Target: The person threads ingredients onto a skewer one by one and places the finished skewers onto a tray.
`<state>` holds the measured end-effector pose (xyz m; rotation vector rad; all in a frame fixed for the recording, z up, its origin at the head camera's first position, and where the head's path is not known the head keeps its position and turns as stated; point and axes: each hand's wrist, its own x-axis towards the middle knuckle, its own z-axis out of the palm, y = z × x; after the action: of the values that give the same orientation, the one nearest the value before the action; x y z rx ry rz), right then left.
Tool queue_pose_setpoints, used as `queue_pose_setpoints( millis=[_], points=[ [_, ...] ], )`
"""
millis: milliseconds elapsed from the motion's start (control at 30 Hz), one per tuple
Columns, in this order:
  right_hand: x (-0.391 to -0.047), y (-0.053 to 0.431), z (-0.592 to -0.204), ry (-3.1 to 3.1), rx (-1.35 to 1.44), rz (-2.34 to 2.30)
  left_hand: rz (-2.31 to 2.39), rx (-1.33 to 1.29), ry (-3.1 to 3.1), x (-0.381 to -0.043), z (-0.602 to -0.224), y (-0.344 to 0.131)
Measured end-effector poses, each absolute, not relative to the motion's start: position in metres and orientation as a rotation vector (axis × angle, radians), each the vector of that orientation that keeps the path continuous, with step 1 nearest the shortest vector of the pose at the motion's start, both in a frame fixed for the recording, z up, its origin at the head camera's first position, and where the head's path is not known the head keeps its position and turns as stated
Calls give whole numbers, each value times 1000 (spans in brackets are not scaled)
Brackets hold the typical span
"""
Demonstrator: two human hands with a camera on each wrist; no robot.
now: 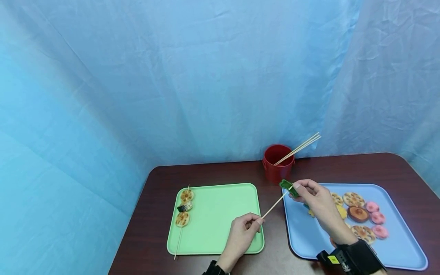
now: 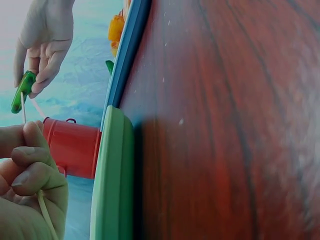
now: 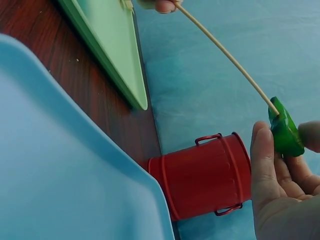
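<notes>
My left hand [image 1: 242, 233] pinches a thin wooden skewer [image 1: 275, 206] near its lower part, over the right edge of the green tray [image 1: 227, 193]. The skewer slants up to the right. Between thumb and fingers, my right hand [image 1: 317, 204] holds a glossy green pepper piece [image 3: 286, 131] above the blue tray's near-left corner area. In the right wrist view the skewer's end meets the pepper and seems to enter it; how deep is hidden. On the green tray's left lies a loaded skewer [image 1: 178, 241] with two lotus root slices [image 1: 187, 196] and a dark-and-pale piece [image 1: 185, 206] between them.
A red bucket [image 1: 275, 173] holding several bare skewers [image 1: 302, 146] stands at the table's back. The blue tray [image 1: 402, 244] bears lotus slices [image 1: 353, 199], a brown mushroom-like piece [image 1: 358, 214], pink rounds [image 1: 378, 218] and yellow pieces [image 1: 342, 211], partly covered by the right arm.
</notes>
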<state>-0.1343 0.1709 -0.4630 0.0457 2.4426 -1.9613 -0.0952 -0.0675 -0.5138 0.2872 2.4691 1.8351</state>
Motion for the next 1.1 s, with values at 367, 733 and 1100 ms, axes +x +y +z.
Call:
queue_pose_setpoints(
  millis=[367,733,1100],
  points=[
    [-133,170,-470,2338,172,-1979,1830,302,2452,-96,-512,-68],
    [-130,167,-474,2385,202,-1999,1863,284,2428,-95,-516,-61],
    [-122,150,-481,2388,112,-1911,1914,200,2372,-96,-510,-48]
  ],
)
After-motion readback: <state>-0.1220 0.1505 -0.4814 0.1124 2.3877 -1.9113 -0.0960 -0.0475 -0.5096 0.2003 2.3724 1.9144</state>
